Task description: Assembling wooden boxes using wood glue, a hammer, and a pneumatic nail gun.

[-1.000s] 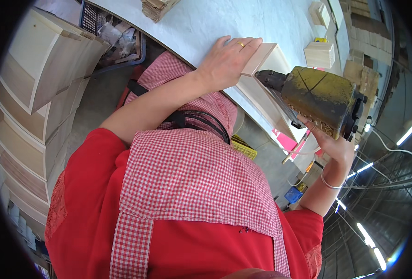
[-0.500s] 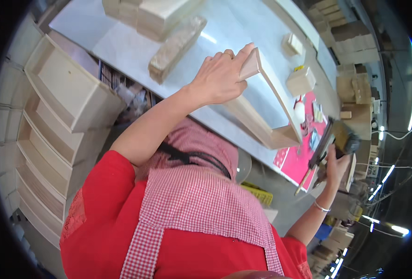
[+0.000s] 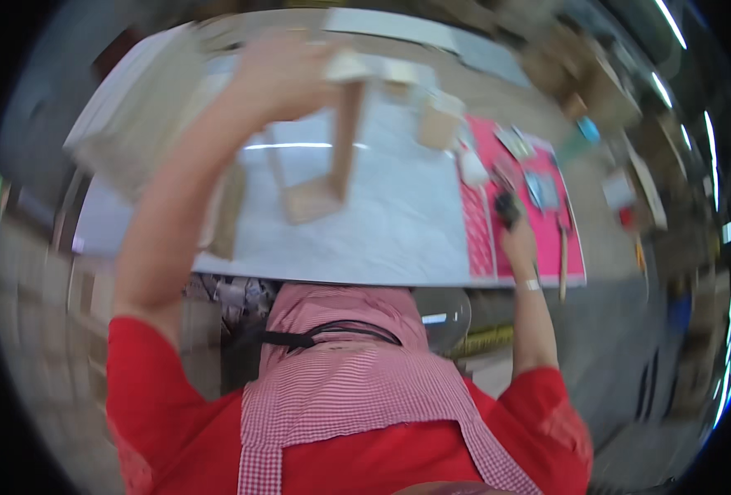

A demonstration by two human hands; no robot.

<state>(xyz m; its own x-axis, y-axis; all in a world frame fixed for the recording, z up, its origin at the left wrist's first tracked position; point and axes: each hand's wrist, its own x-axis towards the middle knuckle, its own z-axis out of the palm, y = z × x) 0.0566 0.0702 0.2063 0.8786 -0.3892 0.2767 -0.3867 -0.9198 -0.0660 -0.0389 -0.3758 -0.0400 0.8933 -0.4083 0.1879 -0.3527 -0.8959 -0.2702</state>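
My left hand (image 3: 287,76), blurred by motion, is up at the far left part of the table, closed round the top end of a narrow wooden frame (image 3: 346,136). The frame's lower end (image 3: 314,202) is over the white tabletop (image 3: 382,247). On the right, my right hand (image 3: 519,241) is closed round a dark tool, by its earlier shape a nail gun (image 3: 507,209), held over the pink mat (image 3: 481,235). Most of the tool is hidden now.
A stack of pale boards (image 3: 146,124) stands at the left. Wooden blocks (image 3: 441,120) stand near the table's far side. On the mat lie a white bottle-like thing (image 3: 472,168), a blue packet (image 3: 540,190) and a hammer-like tool with a wooden handle (image 3: 563,268).
My view has swung round, so the table now runs straight across. My left hand has moved outward with the frame. My right hand has brought the nail gun in over the pink mat.
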